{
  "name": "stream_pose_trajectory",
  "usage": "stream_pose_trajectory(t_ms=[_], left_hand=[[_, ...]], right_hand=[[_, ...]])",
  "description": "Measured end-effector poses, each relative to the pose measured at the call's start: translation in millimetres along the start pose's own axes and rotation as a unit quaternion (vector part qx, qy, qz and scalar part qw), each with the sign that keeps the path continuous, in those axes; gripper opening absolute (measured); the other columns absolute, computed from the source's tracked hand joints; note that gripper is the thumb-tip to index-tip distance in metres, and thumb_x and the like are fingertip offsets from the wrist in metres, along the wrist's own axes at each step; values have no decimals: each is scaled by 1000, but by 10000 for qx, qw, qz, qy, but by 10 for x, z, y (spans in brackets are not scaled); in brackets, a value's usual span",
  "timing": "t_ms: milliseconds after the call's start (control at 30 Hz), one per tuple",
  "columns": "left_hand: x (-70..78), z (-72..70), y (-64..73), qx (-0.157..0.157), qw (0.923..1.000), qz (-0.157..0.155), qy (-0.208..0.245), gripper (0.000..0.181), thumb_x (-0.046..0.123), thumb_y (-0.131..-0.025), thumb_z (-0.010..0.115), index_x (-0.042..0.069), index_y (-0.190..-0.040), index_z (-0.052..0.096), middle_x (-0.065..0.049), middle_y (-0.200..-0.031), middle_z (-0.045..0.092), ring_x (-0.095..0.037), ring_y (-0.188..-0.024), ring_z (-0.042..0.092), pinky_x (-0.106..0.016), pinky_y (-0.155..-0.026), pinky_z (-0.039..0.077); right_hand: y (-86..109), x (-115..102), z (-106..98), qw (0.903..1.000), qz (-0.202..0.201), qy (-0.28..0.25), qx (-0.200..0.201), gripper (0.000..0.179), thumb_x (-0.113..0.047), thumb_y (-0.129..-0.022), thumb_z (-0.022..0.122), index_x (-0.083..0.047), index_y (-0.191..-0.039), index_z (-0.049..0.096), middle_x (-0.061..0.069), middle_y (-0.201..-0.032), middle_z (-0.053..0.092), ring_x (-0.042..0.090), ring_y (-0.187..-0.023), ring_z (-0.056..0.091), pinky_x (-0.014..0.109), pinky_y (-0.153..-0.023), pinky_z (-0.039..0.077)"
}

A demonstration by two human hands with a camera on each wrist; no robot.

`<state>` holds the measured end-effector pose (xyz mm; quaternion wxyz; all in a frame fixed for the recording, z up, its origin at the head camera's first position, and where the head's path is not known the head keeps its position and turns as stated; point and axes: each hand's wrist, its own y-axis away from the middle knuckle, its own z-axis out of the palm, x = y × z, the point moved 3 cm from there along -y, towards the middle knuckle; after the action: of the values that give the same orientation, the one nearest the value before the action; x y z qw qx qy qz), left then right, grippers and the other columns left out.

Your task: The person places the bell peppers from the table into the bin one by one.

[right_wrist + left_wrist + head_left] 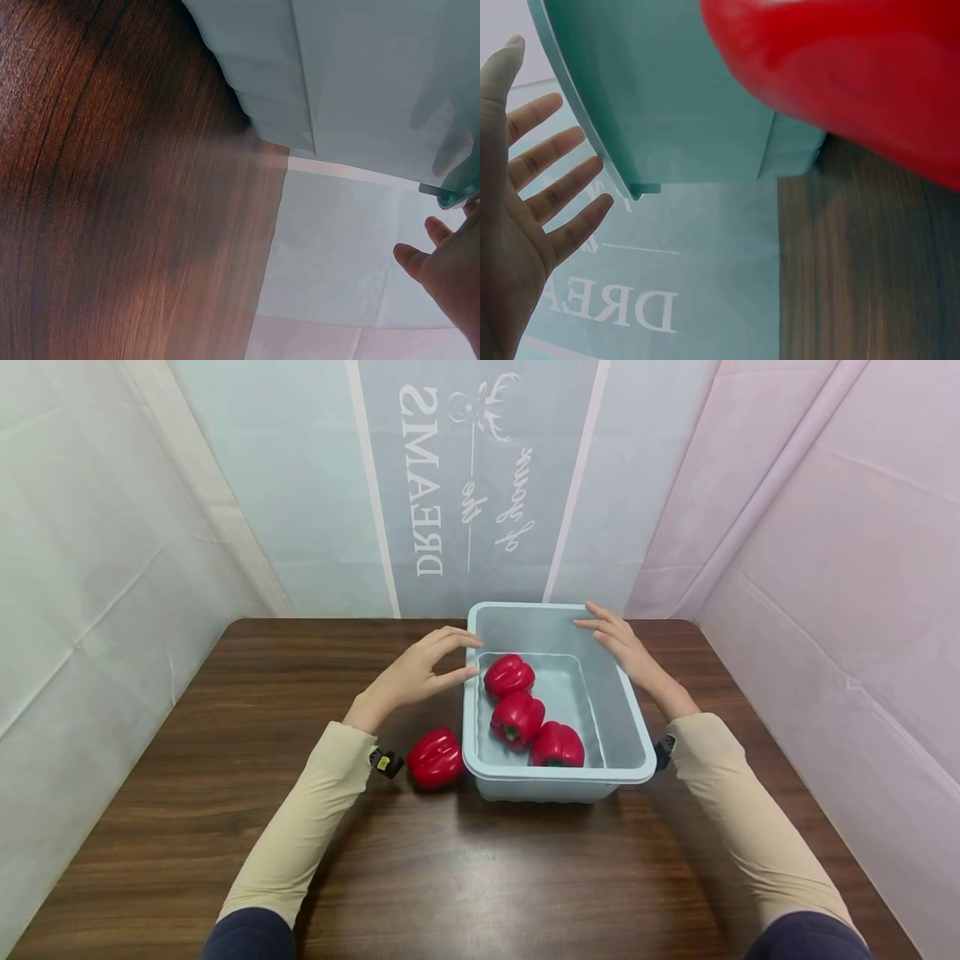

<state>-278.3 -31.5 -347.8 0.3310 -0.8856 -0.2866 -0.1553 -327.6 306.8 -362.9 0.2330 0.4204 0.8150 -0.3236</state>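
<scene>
A pale blue-grey plastic bin (558,773) stands on the table, with three red bell peppers inside: one (509,677) by the left wall, another (517,720) in front of it, a third (557,745) near the front. One more red bell pepper (435,760) lies on the table against the bin's left side, below my left wrist; it looms large in the left wrist view. My left hand (420,670) is at the bin's left rim, fingers extended and holding nothing. Across from it, my right hand (621,643) reaches over the right rim near the far corner, its fingers spread and relaxed.
The dark wood table (300,710) ends at a grey-blue printed cloth (480,485) just behind the bin. White cloth walls (847,610) close in the left and right sides.
</scene>
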Motion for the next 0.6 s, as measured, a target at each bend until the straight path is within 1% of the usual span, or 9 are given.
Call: stream_pose_trajectory(t_ms=[100, 333, 467, 600], left_hand=[[-9, -1, -2, -12, 10000, -20, 43, 44, 37, -85, 64, 21, -125, 54, 6, -126, 52, -8, -120, 44, -33, -102, 39], [-36, 14, 34, -6, 10000, 52, -2, 44, 39, -86, 63, 21, -125, 54, 6, -125, 52, -9, -119, 44, -33, -102, 39], [-57, 22, 66, 22, 10000, 40, -77, 44, 39, -86, 63, 18, -124, 55, 6, -124, 53, -9, -118, 45, -33, -103, 37], [-64, 27, 94, 34, 9999, 82, -87, 45, 38, -87, 63, 15, -124, 55, 4, -124, 53, -11, -119, 45, -34, -103, 37]], right_hand=[[-17, 5, -9, 10000, -4, -38, -7, 37, -16, -99, 35, -1, -130, 50, 13, -152, 21, 35, -140, 11, 61, -107, 4], [5, -6, 3, 9999, -23, -131, 38, 37, -17, -98, 37, -1, -129, 51, 13, -152, 22, 33, -140, 12, 61, -107, 5], [12, -3, 11, 9999, 1, -153, 38, 38, -16, -98, 37, -2, -130, 51, 13, -152, 21, 33, -141, 11, 62, -107, 5], [14, -2, 15, 9999, 68, -141, 42, 37, -11, -98, 36, -1, -130, 51, 11, -152, 21, 32, -141, 11, 62, -107, 6]])
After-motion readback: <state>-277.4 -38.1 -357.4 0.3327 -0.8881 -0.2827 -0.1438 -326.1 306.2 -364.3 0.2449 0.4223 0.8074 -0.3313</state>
